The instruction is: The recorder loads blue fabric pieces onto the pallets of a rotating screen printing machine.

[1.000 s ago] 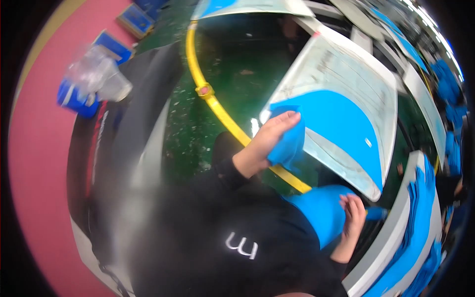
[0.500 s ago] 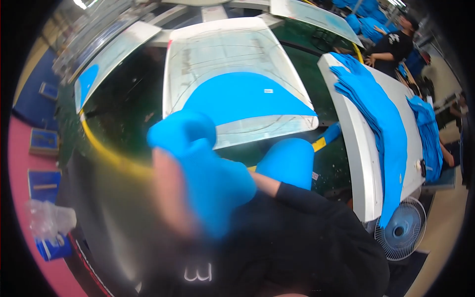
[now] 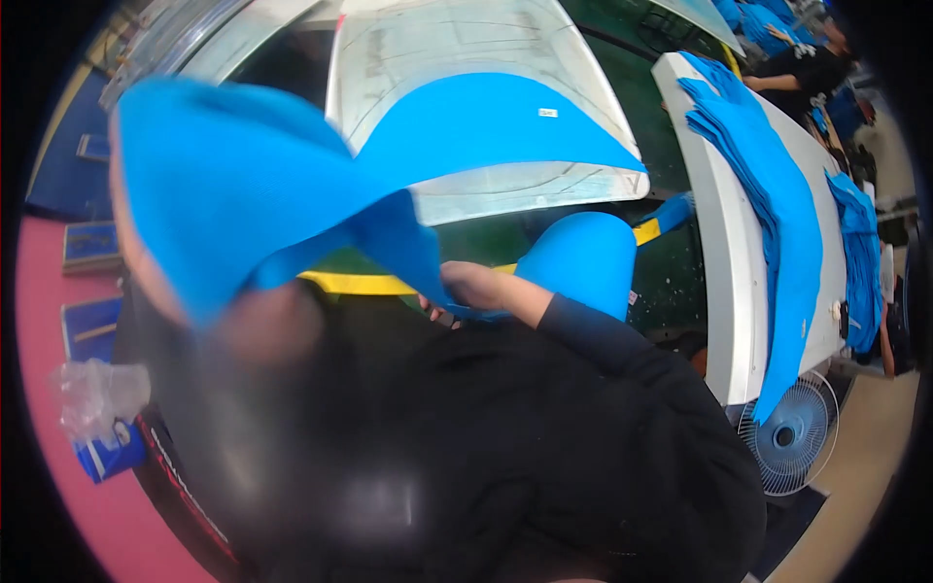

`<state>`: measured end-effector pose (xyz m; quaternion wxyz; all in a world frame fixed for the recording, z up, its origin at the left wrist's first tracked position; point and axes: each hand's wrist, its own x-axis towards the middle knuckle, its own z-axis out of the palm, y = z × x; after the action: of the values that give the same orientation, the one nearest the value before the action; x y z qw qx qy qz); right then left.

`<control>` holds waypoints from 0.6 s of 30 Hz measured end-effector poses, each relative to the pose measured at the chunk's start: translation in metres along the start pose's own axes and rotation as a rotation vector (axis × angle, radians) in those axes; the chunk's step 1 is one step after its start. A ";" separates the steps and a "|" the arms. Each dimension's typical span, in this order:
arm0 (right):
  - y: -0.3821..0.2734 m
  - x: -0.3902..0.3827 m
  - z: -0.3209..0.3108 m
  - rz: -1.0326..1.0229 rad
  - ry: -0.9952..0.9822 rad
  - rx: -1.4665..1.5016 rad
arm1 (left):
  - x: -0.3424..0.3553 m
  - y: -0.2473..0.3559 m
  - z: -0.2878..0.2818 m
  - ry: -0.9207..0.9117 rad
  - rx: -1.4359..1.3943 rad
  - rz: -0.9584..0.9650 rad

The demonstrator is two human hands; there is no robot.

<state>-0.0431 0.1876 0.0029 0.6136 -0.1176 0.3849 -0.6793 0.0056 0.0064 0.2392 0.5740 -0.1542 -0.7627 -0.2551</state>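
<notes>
A loose blue fabric piece (image 3: pixel 224 185) is held up in front of me, spread to the left. My left hand (image 3: pixel 151 272), blurred and mostly behind it, grips it at the left. My right hand (image 3: pixel 466 291) has its fingers closed on the fabric's lower right end. Behind, a blue curved piece (image 3: pixel 466 117) with a small white label lies flat on a white platen (image 3: pixel 437 44). Another rounded blue piece (image 3: pixel 583 262) is just beyond my right forearm.
At right, a white board (image 3: pixel 719 291) bears stacked blue fabric (image 3: pixel 777 243), with a fan (image 3: pixel 782 432) below and a co-worker (image 3: pixel 797 83) behind. A yellow hose (image 3: pixel 360 282) crosses in front. A plastic bag (image 3: pixel 97 398) sits on blue boxes at left.
My view has swung up toward the platen over the last second. The held fabric has moved left and opened out; my left hand went with it, and my right hand now shows at its end.
</notes>
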 end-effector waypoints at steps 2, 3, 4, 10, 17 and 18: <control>0.012 -0.007 -0.025 -0.031 0.081 -0.002 | -0.019 0.005 0.005 0.043 -0.161 -0.127; 0.024 0.001 -0.032 -0.037 0.056 -0.020 | -0.012 0.011 0.028 0.068 -0.235 -0.109; 0.027 0.004 -0.024 -0.013 0.167 -0.135 | -0.004 0.016 0.051 0.075 -0.234 -0.116; 0.037 -0.030 -0.065 -0.329 0.389 -0.411 | -0.056 0.045 0.021 -0.012 -0.288 -0.151; -0.010 -0.126 -0.072 -0.395 0.431 -0.333 | -0.086 -0.005 -0.018 -0.120 0.164 -0.227; -0.015 -0.141 -0.068 -0.365 0.502 -0.356 | -0.086 -0.004 -0.012 -0.121 0.145 -0.220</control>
<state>-0.0667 0.3434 0.0112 0.3382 -0.1192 0.6086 -0.7078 0.0388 0.0014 0.1594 0.5053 -0.0426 -0.8245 -0.2510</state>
